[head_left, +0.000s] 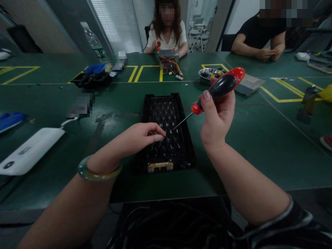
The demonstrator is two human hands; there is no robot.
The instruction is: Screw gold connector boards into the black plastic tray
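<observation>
A red and black screwdriver (225, 86) is gripped in my right hand (219, 116), its shaft slanting down and left. The screwdriver's tip hovers over or touches the inside of a black plastic casing (190, 145); which of the two I cannot tell. The casing lies on the table with a patterned inner surface, and a small orange circuit board (160, 166) sits at its near end. Over the casing's left side, near the tip, my left hand (145, 136) has its thumb and fingers pinched together. Whatever may be between those fingers is hidden.
Left on the green table (116, 103) lie a white power bank (33, 148) with a cable and a black tray (92, 80). A metal bowl (204, 76) and a grey flat piece (250, 84) lie beyond my right hand. Two people sit opposite, one behind a wired metal box (168, 58).
</observation>
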